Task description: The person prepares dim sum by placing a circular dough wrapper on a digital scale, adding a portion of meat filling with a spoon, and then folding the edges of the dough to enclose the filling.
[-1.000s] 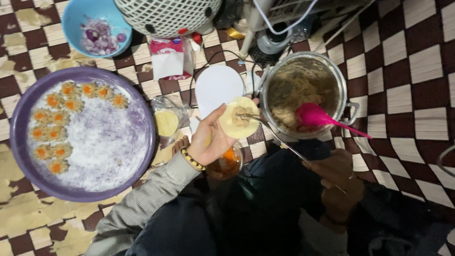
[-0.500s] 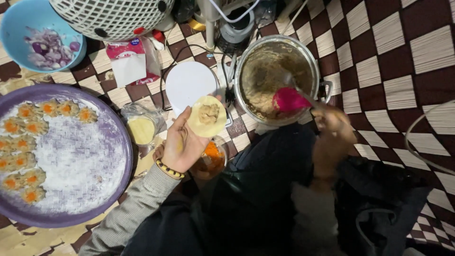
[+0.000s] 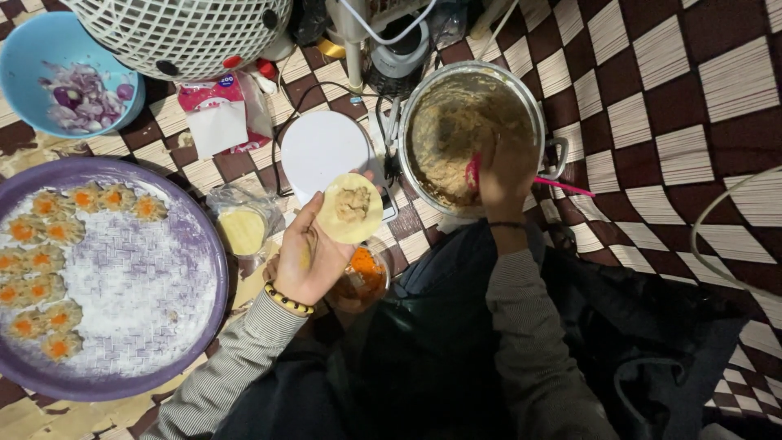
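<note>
Cupped flat, left hand (image 3: 314, 257) cradles round filled dough wrapper (image 3: 349, 208); right hand (image 3: 507, 171) clasps pink plastic spoon (image 3: 562, 186) inside steel pot (image 3: 521, 90) of filling.

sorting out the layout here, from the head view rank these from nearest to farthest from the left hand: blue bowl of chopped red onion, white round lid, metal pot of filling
From the left hand:
1. white round lid, just above the fingertips
2. metal pot of filling, up and to the right
3. blue bowl of chopped red onion, far upper left corner
</note>
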